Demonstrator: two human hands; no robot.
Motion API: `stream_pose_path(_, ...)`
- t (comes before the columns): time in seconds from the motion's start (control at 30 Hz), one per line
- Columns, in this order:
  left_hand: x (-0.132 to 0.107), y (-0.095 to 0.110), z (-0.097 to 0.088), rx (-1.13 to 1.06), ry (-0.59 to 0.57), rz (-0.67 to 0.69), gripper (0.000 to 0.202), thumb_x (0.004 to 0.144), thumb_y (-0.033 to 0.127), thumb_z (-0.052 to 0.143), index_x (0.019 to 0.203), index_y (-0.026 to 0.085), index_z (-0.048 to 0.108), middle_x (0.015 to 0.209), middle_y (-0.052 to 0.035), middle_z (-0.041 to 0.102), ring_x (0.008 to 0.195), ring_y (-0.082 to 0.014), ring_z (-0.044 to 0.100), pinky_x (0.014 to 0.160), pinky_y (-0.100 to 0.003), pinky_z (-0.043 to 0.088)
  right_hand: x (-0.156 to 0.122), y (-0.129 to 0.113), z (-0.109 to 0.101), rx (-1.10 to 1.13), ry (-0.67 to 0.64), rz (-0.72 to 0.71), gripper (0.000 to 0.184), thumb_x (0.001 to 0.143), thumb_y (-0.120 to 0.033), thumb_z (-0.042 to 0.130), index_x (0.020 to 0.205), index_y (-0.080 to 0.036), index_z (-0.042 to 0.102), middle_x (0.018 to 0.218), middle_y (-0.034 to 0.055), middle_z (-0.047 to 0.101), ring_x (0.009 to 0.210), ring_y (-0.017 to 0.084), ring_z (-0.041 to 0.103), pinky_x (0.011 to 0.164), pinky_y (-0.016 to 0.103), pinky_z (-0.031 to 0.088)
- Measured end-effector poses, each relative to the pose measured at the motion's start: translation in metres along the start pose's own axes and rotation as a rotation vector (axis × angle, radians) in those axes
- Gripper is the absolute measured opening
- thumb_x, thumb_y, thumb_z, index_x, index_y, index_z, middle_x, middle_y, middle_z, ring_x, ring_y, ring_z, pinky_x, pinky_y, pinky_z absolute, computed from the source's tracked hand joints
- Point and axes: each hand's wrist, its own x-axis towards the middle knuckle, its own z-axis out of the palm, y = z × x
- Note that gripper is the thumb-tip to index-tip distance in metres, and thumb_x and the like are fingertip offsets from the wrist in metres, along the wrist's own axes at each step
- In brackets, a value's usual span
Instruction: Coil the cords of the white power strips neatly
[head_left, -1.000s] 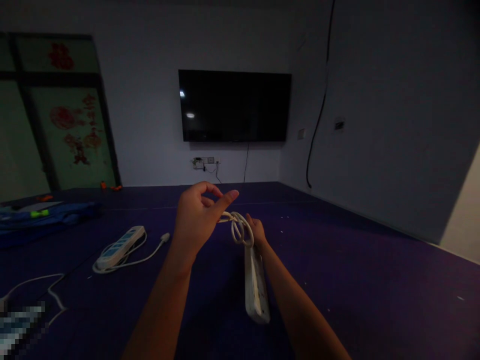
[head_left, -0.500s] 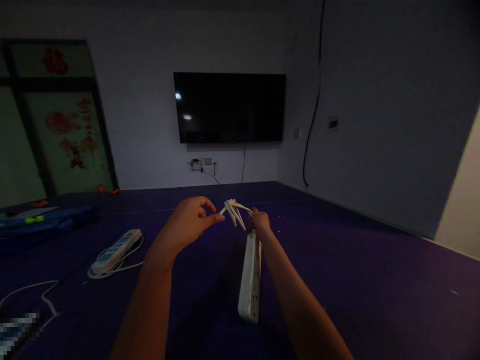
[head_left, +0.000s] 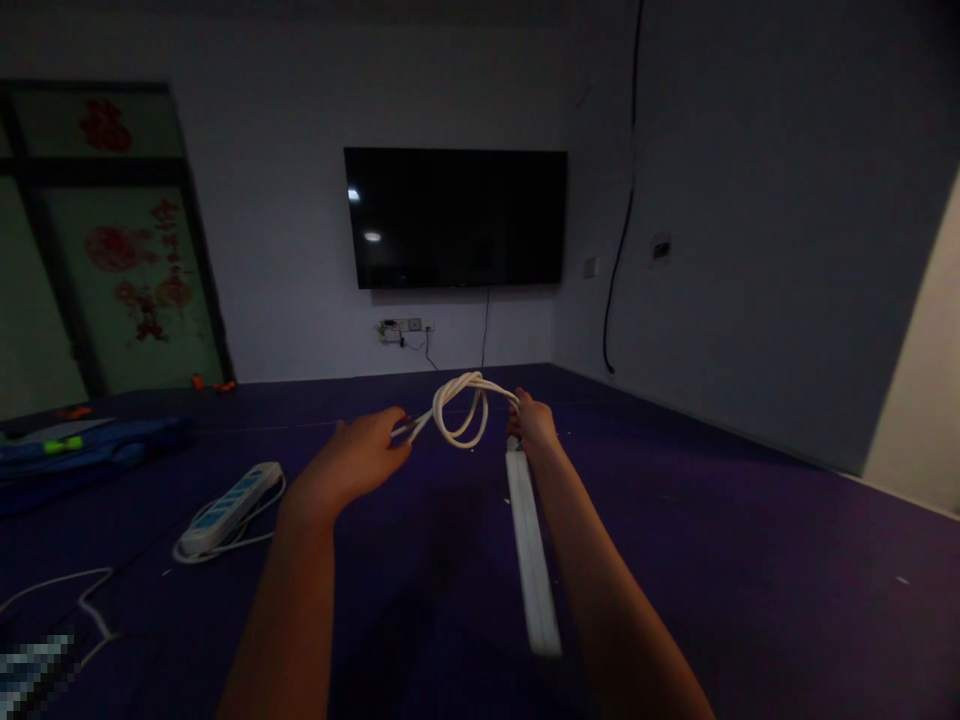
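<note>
Between my two hands a white power cord [head_left: 459, 440] hangs in the air, looped into a loose knot. My left hand [head_left: 364, 450] is closed on the cord at the left of the loops. On the right, my right hand [head_left: 534, 420] grips the other side of the cord, close to the end of a white power strip [head_left: 534, 550]. That strip dangles below my right hand, its narrow plain side toward me. The fingertips of both hands are partly hidden.
At left on the purple floor [head_left: 712, 560] lies another power strip [head_left: 231, 508] with blue sockets and its cord around it. Behind it is blue cloth [head_left: 135, 440]. A pixelated item [head_left: 30, 670] sits at lower left. A television [head_left: 457, 220] hangs on the far wall.
My left hand has moved left and a little down, and the cord bundle has opened into wider round loops. My right hand rose slightly rightward; the hanging strip swung right and turned its face away.
</note>
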Motion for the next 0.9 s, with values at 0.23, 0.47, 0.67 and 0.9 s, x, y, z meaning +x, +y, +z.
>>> stream_pose_path(0.23,0.007,0.014,0.011,0.23,0.086,0.112,0.021,0.07,0.023,0.057,0.088,0.019,0.066,0.098,-0.0115,0.063,0.092,-0.0261,0.058,0.081,-0.038,0.041,-0.013,-0.022,0.0,-0.065,0.031,-0.203,0.041,0.082,-0.039,0.043,0.046,-0.019,0.044,0.031,-0.0045,0.034,0.029,0.008,0.031,0.032,0.021,0.023)
stream_pose_path(0.47,0.011,0.023,0.012,-0.21,0.085,0.161,0.033,0.069,0.016,0.058,0.1,0.019,0.065,0.099,-0.008,0.067,0.093,-0.0199,0.061,0.086,-0.035,0.044,-0.014,-0.027,-0.006,-0.185,0.153,-0.384,0.048,0.084,-0.046,0.037,0.046,-0.018,0.047,0.034,-0.0019,0.04,0.032,0.01,0.037,0.035,0.022,0.025)
stream_pose_path(0.67,0.012,0.03,0.016,-0.544,0.132,0.096,0.042,0.069,0.017,0.06,0.111,0.014,0.06,0.104,-0.0101,0.066,0.093,-0.0177,0.061,0.088,-0.036,0.045,-0.016,-0.025,-0.003,-0.186,0.167,-0.377,0.051,0.085,-0.05,0.034,0.046,-0.019,0.047,0.036,-0.0008,0.042,0.033,0.01,0.04,0.036,0.023,0.027)
stream_pose_path(0.9,0.018,0.028,0.023,-0.649,0.215,0.058,0.036,0.066,0.019,0.064,0.102,0.013,0.065,0.095,-0.0085,0.068,0.084,-0.0166,0.063,0.083,-0.035,0.047,-0.018,-0.022,-0.001,-0.217,0.163,-0.408,0.052,0.085,-0.051,0.032,0.048,-0.018,0.049,0.037,-0.0003,0.043,0.034,0.01,0.041,0.036,0.023,0.026)
